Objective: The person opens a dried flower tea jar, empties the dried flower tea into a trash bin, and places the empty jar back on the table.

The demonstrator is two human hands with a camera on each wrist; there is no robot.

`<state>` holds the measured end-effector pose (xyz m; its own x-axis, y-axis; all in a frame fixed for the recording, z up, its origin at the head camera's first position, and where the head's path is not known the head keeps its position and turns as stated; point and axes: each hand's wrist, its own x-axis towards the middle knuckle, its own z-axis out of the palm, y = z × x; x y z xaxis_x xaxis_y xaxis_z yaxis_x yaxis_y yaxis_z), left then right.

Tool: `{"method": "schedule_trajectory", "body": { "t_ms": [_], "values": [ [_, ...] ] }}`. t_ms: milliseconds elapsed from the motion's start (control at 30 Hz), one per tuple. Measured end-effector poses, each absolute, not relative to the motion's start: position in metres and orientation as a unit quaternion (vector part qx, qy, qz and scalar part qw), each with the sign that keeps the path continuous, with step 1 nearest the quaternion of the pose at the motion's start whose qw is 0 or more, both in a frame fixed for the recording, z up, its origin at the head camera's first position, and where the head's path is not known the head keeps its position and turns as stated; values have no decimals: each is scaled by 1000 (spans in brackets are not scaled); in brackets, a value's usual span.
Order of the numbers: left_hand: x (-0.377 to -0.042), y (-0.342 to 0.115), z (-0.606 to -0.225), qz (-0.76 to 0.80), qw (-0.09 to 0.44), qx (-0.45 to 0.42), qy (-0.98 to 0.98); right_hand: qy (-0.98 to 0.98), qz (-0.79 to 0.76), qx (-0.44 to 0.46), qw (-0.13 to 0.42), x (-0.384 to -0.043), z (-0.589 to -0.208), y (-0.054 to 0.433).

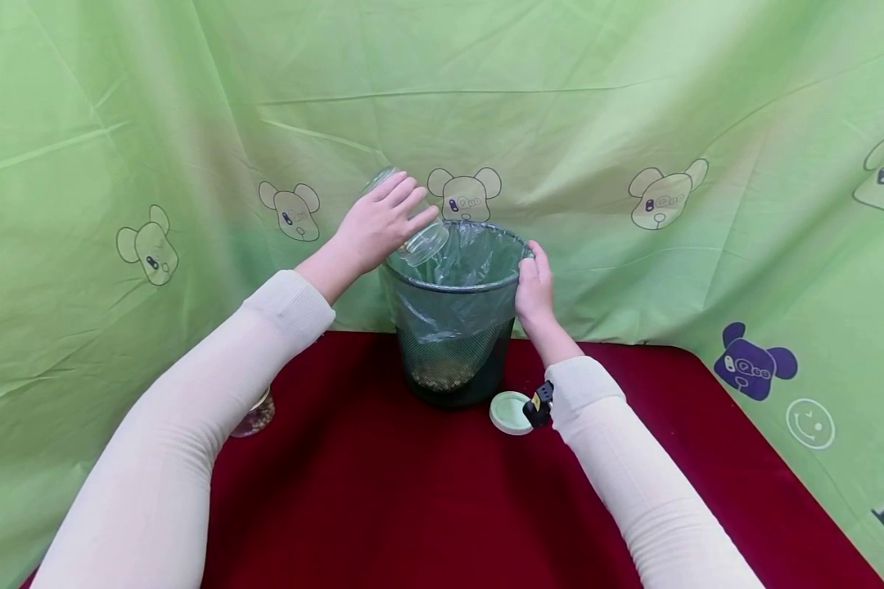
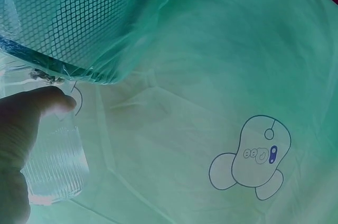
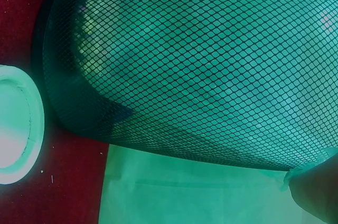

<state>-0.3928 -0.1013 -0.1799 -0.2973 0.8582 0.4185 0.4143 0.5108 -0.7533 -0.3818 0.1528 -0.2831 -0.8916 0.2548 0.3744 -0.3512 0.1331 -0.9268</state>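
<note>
My left hand [image 1: 386, 217] grips a clear ribbed jar [image 2: 58, 160], tilted mouth-down over the left rim of a black mesh wastebasket [image 1: 497, 360]. In the left wrist view a few dark bits show near the jar's mouth, beside the thumb [image 2: 50, 102]. A thin clear plastic bag [image 1: 479, 249] lines the basket and folds over its rim. Light brown bits [image 1: 442, 376] lie at the bottom inside. On the basket's right side my right hand [image 1: 535, 290] holds the rim, thumb outside; the right wrist view catches only part of that hand [image 3: 317, 189].
A pale green round lid [image 1: 511, 413] lies on the red tablecloth [image 1: 412, 491] right of the basket. Half hidden behind my left sleeve stands a jar of brown pieces [image 1: 258, 415]. Green printed cloth [image 1: 560, 98] hangs close behind the basket.
</note>
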Motion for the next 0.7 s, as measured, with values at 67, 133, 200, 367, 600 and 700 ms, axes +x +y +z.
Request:
{"method": "schedule_trajectory", "body": {
  "t_ms": [67,133,200,367,600,700],
  "values": [
    [-393,-101,-180,271,419,-417,-759,-717,658,33,229,-382,-284,153],
    [-393,-101,-179,282,420,-415,-756,-718,656,33,230,-382,-284,153],
    [-392,-101,-179,296,422,-414,-751,-718,655,33,232,-382,-284,153],
    [-394,-101,-179,330,426,-413,-734,-716,657,34,232,-382,-284,152],
    [-395,-100,-179,355,413,-410,-732,-713,662,35,228,-382,-284,151],
    [-395,-99,-178,358,417,-415,-725,-711,664,37,228,-382,-284,151]
  ]
}}
